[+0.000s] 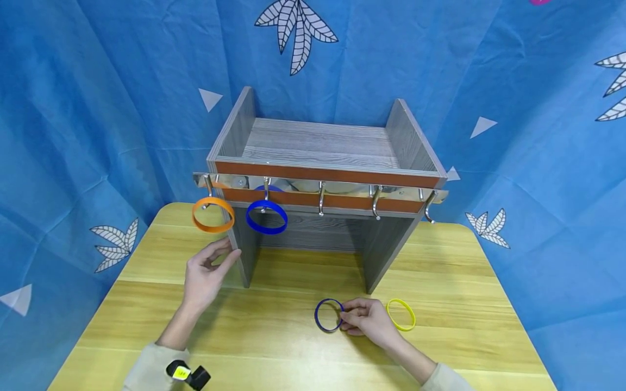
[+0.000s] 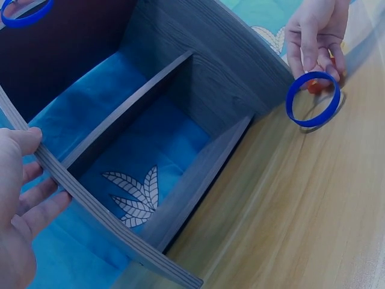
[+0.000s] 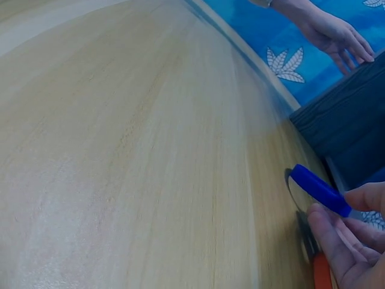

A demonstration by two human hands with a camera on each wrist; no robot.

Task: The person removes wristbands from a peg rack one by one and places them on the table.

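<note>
My right hand [image 1: 369,320] pinches the edge of a dark blue wristband [image 1: 317,320] between thumb and fingers, low over the table. In the right wrist view the same blue wristband [image 3: 319,189] stands tilted, its lower rim close to the wood. My left hand [image 1: 207,274] grips the front edge of the grey shelf's left side panel [image 1: 239,255]; the left wrist view has the thumb on one face and fingers [image 2: 45,205] on the other. A yellow wristband [image 1: 413,320] lies just right of my right hand. An orange piece [image 3: 322,274], partly hidden, shows beneath that hand.
A metal rail with several hooks [image 1: 321,198] runs across the front of the grey wooden shelf [image 1: 323,138]. An orange wristband [image 1: 212,229] hangs from the leftmost hook, and a blue one [image 1: 266,230] from the second. Blue patterned cloth [image 1: 146,98] surrounds the wooden table [image 1: 274,347].
</note>
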